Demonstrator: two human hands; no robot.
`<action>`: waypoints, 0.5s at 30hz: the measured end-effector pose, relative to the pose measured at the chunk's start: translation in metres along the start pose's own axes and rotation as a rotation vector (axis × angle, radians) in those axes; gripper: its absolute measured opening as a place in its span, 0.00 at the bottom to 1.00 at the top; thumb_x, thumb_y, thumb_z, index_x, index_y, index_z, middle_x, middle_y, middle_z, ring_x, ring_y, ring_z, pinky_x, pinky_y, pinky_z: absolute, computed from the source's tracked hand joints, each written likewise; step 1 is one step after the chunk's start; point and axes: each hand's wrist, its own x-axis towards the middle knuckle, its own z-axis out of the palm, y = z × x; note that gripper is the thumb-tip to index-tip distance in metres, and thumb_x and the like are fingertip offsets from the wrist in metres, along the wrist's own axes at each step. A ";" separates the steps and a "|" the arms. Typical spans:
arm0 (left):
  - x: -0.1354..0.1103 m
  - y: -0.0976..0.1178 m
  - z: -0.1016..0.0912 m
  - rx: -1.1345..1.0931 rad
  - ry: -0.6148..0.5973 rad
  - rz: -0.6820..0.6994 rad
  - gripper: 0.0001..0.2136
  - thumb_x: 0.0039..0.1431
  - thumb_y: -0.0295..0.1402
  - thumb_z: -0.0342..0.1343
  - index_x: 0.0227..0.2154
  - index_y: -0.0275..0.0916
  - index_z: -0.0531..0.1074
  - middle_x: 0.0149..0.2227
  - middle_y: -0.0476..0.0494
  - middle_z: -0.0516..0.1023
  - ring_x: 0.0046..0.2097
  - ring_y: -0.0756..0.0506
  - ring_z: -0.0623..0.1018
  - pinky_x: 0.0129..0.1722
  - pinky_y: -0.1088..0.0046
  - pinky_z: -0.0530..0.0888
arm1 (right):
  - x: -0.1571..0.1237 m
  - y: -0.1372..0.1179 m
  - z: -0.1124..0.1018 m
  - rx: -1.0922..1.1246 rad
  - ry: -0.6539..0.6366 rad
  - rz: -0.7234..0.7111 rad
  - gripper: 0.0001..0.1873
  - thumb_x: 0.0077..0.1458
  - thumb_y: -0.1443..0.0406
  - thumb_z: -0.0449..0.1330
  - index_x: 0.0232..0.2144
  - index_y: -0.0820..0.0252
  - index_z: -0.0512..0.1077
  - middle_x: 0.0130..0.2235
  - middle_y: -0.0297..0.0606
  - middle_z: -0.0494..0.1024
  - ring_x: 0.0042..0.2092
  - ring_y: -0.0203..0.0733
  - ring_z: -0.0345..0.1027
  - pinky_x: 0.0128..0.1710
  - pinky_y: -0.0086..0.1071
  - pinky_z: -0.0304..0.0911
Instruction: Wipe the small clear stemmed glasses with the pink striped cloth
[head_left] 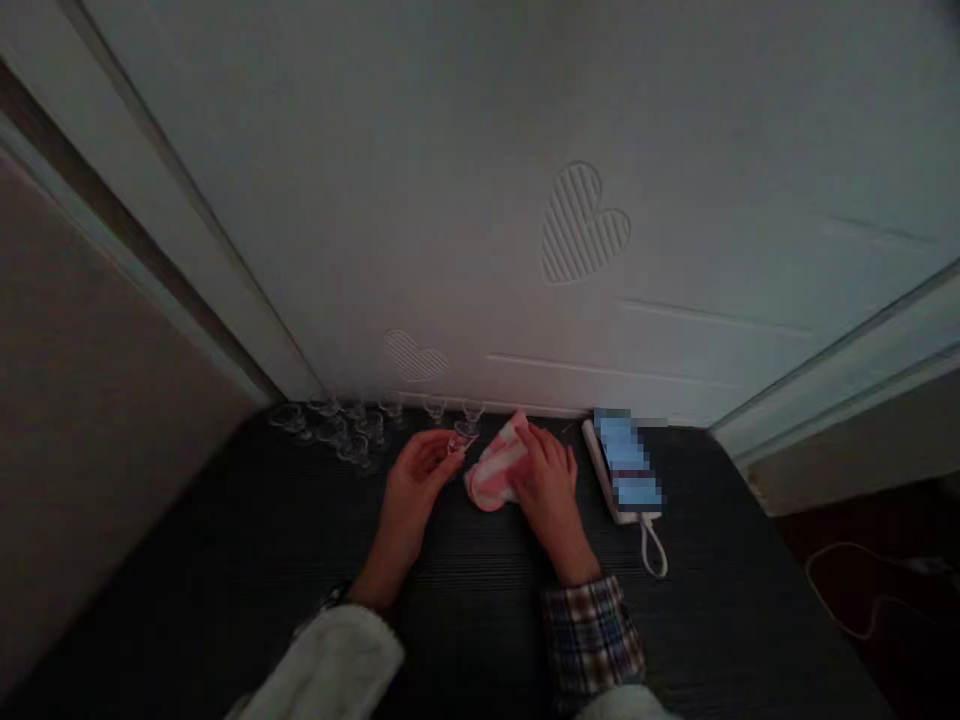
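Small clear glass sits at the fingertips of the left hand, pinched between thumb and forefingers just above the dark table, close to the far edge where the table meets the white panel. The dim light leaves it unclear whether the glass's foot touches the tabletop. Just beside it to the right lies a pink-and-white striped cloth, bunched into a loose heap, and the right hand lies over the cloth's right side with the fingers bent down onto the fabric; whether they grip it or only rest on it cannot be told. The two hands are near each other, with the cloth between them. To the left of the held glass, a cluster of more small glasses stands along the back of the table, a few of them reaching behind the left hand. To the right of the right hand lies a phone with its screen lit, and a white cord loop trails from its near end. The left wrist comes out of a fluffy white sleeve, the right out of a plaid cuff. Two ribbed heart shapes are pressed into the panel.
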 end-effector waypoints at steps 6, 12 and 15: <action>-0.005 0.006 0.001 -0.098 -0.070 -0.061 0.12 0.50 0.36 0.63 0.38 0.39 0.75 0.39 0.45 0.78 0.32 0.53 0.72 0.35 0.78 0.69 | -0.001 0.003 -0.003 0.042 0.074 0.063 0.15 0.56 0.69 0.50 0.45 0.57 0.68 0.55 0.42 0.69 0.58 0.46 0.59 0.63 0.50 0.45; -0.010 0.011 0.007 -0.185 -0.089 -0.130 0.13 0.52 0.37 0.62 0.39 0.38 0.75 0.34 0.47 0.75 0.32 0.53 0.71 0.36 0.78 0.71 | -0.007 0.005 -0.001 0.024 0.023 0.028 0.28 0.54 0.69 0.52 0.58 0.62 0.57 0.53 0.45 0.68 0.56 0.49 0.59 0.62 0.47 0.48; -0.012 0.013 0.011 -0.169 -0.090 -0.156 0.13 0.51 0.37 0.63 0.39 0.38 0.75 0.33 0.48 0.74 0.32 0.54 0.71 0.34 0.79 0.70 | -0.008 0.005 0.002 -0.037 0.023 0.074 0.27 0.53 0.70 0.53 0.57 0.62 0.61 0.47 0.45 0.70 0.51 0.50 0.61 0.58 0.48 0.51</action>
